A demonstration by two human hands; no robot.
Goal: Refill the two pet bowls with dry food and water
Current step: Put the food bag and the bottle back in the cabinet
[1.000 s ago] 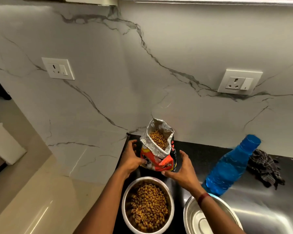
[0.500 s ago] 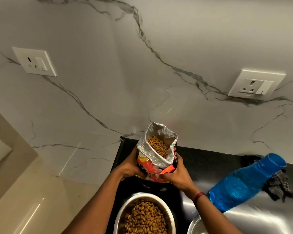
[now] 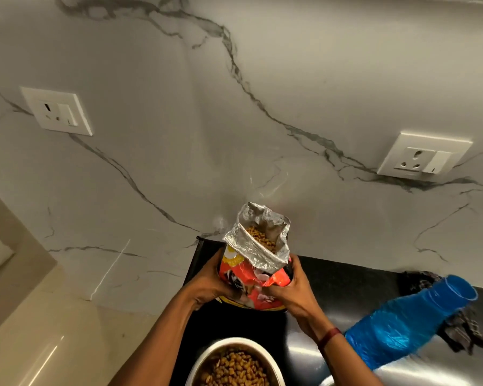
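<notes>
A white marble-look wall with grey veins fills the view. A white rectangular socket plate sits at 10 o'clock, and a second white socket plate at 3 o'clock. A glossy black desk lies at 5 o'clock, and a polished beige floor at 8 o'clock.

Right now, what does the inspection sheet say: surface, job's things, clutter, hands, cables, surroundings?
Surface: dark counter, glossy at right.
Job's things: bag upright, open, kibble showing; bowl filled with kibble; blue bottle right of bag; second bowl barely in view at bottom edge.
Clutter: dark cloth behind bottle.
Hands: left hand and right hand both grip bag's sides.
Cables: nothing seen.
Surroundings: marble wall; left socket, right socket.
</notes>
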